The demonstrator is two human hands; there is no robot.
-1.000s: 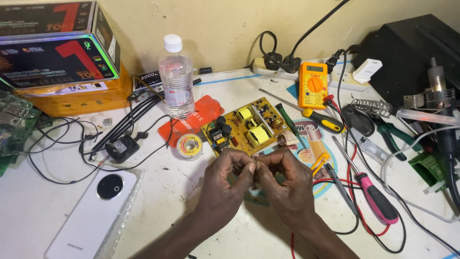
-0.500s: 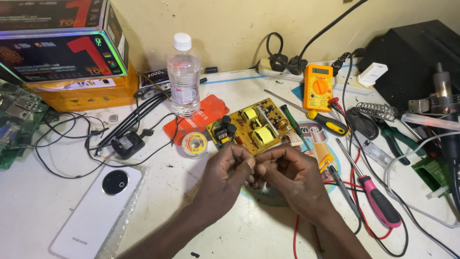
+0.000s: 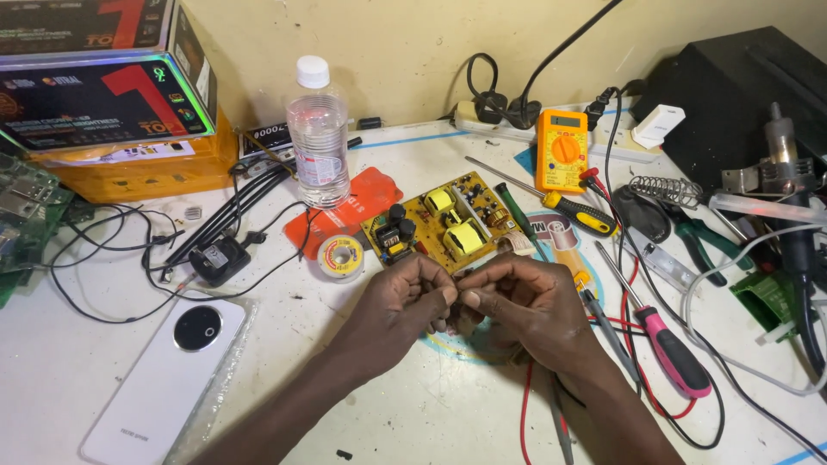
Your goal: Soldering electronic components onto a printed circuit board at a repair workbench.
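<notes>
Below the circuit board [image 3: 439, 226], left hand [image 3: 405, 303] and right hand [image 3: 530, 303] pinch something tiny, grip closed

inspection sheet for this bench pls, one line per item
Surface: white table, scuffed and crowded.
Job's things: something tiny pinched between both hands, too small to tell; yellow circuit board just beyond them.
Clutter: water bottle, solder reel, white phone, orange multimeter, pink-handled screwdriver, stacked boxes.
Grippers: left hand and right hand, fingertips meeting.
Cables: black leads at left, red wires at right.
Surroundings: cream wall, black case.
</notes>
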